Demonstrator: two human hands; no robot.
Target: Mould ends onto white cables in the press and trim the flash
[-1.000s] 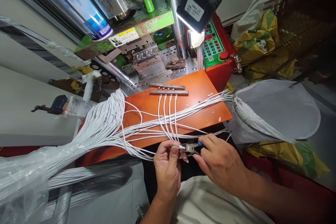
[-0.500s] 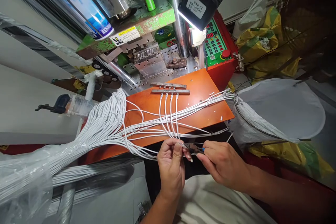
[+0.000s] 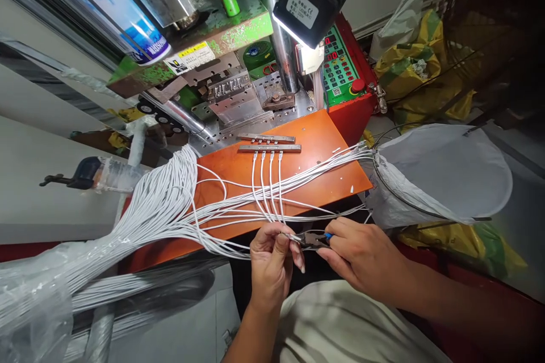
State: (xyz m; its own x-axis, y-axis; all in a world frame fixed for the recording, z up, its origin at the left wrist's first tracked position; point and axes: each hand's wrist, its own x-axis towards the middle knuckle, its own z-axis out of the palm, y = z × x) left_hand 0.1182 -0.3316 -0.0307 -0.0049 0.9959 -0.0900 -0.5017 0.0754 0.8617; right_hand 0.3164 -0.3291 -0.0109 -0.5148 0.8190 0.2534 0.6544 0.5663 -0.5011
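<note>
My left hand (image 3: pixel 272 264) is closed in a pinch between thumb and fingers on a small silvery piece (image 3: pixel 293 237), perhaps a cable's connector; the fingers partly hide it. My right hand (image 3: pixel 364 255) is wrapped round the blue handles of dark pliers (image 3: pixel 313 239), whose jaws point left and meet the piece at my left fingertips. Just beyond my hands, several white cables (image 3: pixel 271 184) run up to a slotted metal bar (image 3: pixel 269 148), their plugs at its near edge. A second metal bar (image 3: pixel 266 138) lies parallel behind it.
An orange board (image 3: pixel 336 181) carries a long bundle of white cables (image 3: pixel 157 198). Behind it stands a press with a metal mould (image 3: pixel 230 93), a lamp (image 3: pixel 313 3) and a green control panel (image 3: pixel 340 65). A white cloth-lined hoop (image 3: pixel 447 170) is at the right.
The camera view has shifted slightly, moving the scene left. The pliers' jaws and the silvery piece show more plainly; both hands keep their hold.
</note>
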